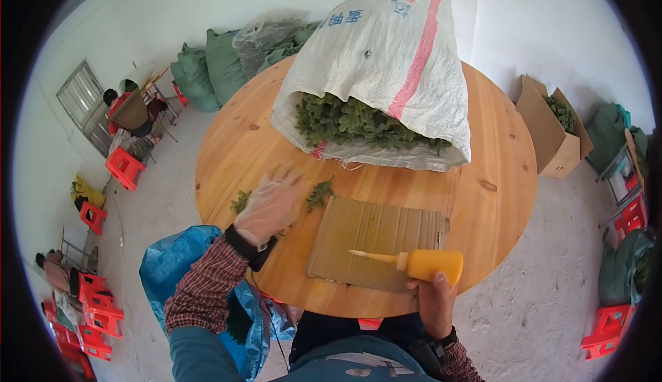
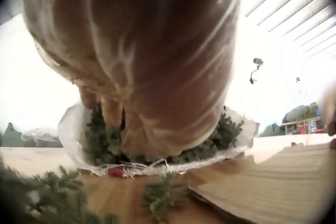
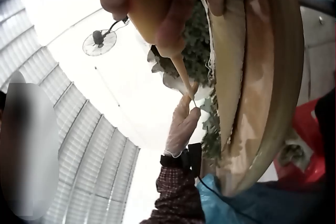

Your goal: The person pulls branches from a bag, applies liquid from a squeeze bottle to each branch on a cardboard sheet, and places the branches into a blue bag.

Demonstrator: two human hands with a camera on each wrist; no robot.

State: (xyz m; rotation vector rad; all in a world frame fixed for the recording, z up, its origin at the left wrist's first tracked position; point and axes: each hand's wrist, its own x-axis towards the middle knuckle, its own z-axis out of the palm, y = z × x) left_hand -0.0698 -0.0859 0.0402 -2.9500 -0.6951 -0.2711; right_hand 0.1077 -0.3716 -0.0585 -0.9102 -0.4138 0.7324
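Note:
My left hand [image 1: 270, 206], in a clear plastic glove, hovers over the left of the round wooden table [image 1: 234, 141], fingers loosely extended toward the sack and holding nothing. Green sprigs lie on either side of it: one sprig [image 1: 319, 194] to its right, another sprig [image 1: 241, 201] to its left. My right hand [image 1: 438, 304] grips a yellow squeeze bottle [image 1: 434, 266] near the table's front edge. The bottle is tilted onto its side, its long pale nozzle pointing left above a flat piece of cardboard [image 1: 376, 230].
A white woven sack [image 1: 358, 58] lies at the back of the table, its mouth facing me and full of greenery [image 1: 358, 123]. A blue bag [image 1: 179, 254] hangs by the left edge. Beyond stand green sacks [image 1: 224, 58], a cardboard box [image 1: 552, 130] and red stools [image 1: 124, 168].

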